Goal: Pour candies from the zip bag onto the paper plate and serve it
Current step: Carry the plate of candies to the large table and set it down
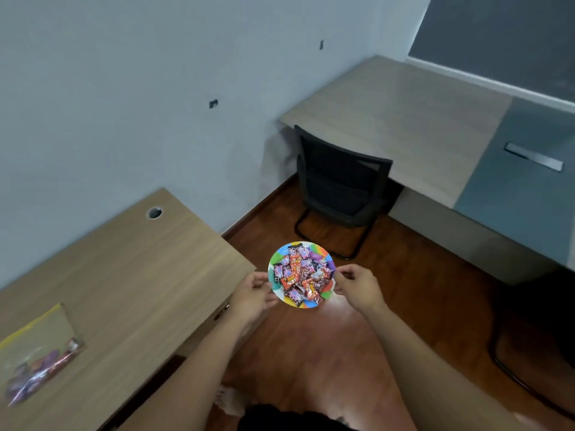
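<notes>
The paper plate (327,294) has a rim of green, blue, orange and purple patches on white. The candies (301,276) wear red, purple and black wrappers. The zip bag (37,346) is clear with a yellow strip. The desk (124,275) shows pale wood grain; the floor (326,343) is reddish brown.

Pale blue wall (124,88), reddish wood floor (326,346), two wooden desks (124,275), black chair (339,181) between.

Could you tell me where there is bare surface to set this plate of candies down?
The far desk is bare from the wall to its metal slot. The near desk is bare between its cable hole and the zip bag.
</notes>
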Motion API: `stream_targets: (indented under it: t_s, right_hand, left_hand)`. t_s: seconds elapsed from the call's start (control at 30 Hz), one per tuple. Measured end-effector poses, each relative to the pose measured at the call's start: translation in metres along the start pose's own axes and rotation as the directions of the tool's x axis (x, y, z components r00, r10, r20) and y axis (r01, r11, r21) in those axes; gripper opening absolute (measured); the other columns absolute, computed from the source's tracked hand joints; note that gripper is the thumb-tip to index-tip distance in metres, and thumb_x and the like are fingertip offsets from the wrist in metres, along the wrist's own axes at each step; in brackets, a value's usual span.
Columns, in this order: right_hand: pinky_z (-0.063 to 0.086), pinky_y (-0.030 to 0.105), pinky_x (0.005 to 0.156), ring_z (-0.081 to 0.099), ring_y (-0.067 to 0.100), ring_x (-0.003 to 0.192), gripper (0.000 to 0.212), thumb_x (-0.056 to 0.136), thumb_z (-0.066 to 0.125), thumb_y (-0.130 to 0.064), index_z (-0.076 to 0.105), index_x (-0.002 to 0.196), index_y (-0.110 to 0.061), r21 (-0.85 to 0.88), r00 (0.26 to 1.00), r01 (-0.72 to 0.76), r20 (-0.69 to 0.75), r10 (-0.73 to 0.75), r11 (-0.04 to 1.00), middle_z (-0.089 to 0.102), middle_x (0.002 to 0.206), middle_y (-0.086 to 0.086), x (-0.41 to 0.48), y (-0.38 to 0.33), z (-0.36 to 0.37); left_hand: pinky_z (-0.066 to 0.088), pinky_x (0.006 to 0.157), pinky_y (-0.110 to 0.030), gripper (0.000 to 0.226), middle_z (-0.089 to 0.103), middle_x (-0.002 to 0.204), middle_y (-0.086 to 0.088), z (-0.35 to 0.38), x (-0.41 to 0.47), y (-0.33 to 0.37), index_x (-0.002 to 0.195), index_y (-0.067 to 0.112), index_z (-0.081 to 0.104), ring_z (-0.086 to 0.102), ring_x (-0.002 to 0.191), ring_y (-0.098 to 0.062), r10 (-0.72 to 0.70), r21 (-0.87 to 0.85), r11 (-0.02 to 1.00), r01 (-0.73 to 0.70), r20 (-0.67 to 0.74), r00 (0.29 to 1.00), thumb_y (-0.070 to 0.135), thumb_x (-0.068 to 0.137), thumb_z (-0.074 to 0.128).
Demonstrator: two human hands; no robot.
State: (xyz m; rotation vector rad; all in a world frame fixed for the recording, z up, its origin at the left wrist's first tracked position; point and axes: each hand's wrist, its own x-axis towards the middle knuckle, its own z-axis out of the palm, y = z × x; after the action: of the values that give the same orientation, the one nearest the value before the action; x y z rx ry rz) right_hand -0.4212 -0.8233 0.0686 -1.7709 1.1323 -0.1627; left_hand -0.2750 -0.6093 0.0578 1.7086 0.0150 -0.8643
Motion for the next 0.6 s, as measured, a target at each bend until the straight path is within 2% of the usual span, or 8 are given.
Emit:
stream_targets:
  t_s: [0.13,0.2,0.27,0.37,0.43,0.6]
  right_hand:
    - [0.07,0.036,0.075,0.081,0.011,0.072,0.011,0.1,0.072,-0.029,0.078,0.101,-0.021,0.057,0.998,-0.027,-0.047,0.03,0.998,0.083,0.082,-0.003,-0.005,0.037,-0.062]
    - [0.069,0.036,0.078,0.081,0.013,0.075,0.01,0.1,0.072,-0.029,0.077,0.101,-0.021,0.087,0.996,-0.049,-0.072,0.055,0.995,0.083,0.084,-0.002,-0.007,0.052,-0.091]
    - [0.068,0.031,0.074,0.081,0.013,0.076,0.01,0.1,0.072,-0.028,0.077,0.1,-0.02,0.113,0.991,-0.064,-0.109,0.077,0.992,0.083,0.084,-0.001,-0.007,0.066,-0.12]
    - [0.059,0.018,0.06,0.08,0.01,0.073,0.011,0.098,0.074,-0.027,0.079,0.099,-0.017,0.15,0.978,-0.083,-0.178,0.109,0.985,0.083,0.083,-0.002,-0.005,0.087,-0.158]
    - [0.056,0.016,0.056,0.079,0.009,0.073,0.011,0.099,0.074,-0.026,0.079,0.099,-0.016,0.175,0.966,-0.11,-0.212,0.146,0.978,0.083,0.085,-0.002,-0.003,0.101,-0.179]
    - [0.065,0.036,0.075,0.078,0.012,0.084,0.009,0.094,0.077,-0.032,0.08,0.095,-0.024,0.196,0.932,-0.164,-0.291,0.217,0.967,0.082,0.089,-0.007,0.02,0.137,-0.226]
  left_hand:
    - [0.068,0.08,-0.035,0.014,0.071,0.121,-0.009,0.064,-0.007,0.008,0.118,0.016,0.067,0.081,0.096,-0.025,0.022,0.082,0.996,-0.028,0.066,0.998,0.014,0.105,0.063]
    - [0.068,0.08,-0.035,0.016,0.072,0.121,-0.008,0.095,-0.008,0.014,0.12,0.014,0.067,0.081,0.095,-0.024,0.029,0.12,0.992,-0.041,0.105,0.994,0.014,0.105,0.064]
    - [0.068,0.082,-0.037,0.017,0.073,0.12,-0.009,0.127,-0.007,0.022,0.122,0.013,0.068,0.082,0.094,-0.024,0.031,0.156,0.986,-0.054,0.141,0.989,0.013,0.105,0.064]
    - [0.068,0.084,-0.039,0.018,0.073,0.117,-0.008,0.173,-0.005,0.035,0.122,0.013,0.068,0.081,0.093,-0.024,0.033,0.2,0.977,-0.075,0.203,0.979,0.012,0.105,0.063]
    - [0.068,0.086,-0.041,0.017,0.074,0.117,-0.008,0.203,-0.002,0.044,0.122,0.014,0.068,0.082,0.094,-0.024,0.028,0.222,0.971,-0.086,0.249,0.968,0.013,0.105,0.064]
    - [0.067,0.089,-0.044,0.022,0.073,0.119,-0.011,0.276,0.019,0.06,0.127,0.01,0.067,0.081,0.097,-0.028,0.005,0.272,0.956,-0.108,0.355,0.935,0.012,0.106,0.063]
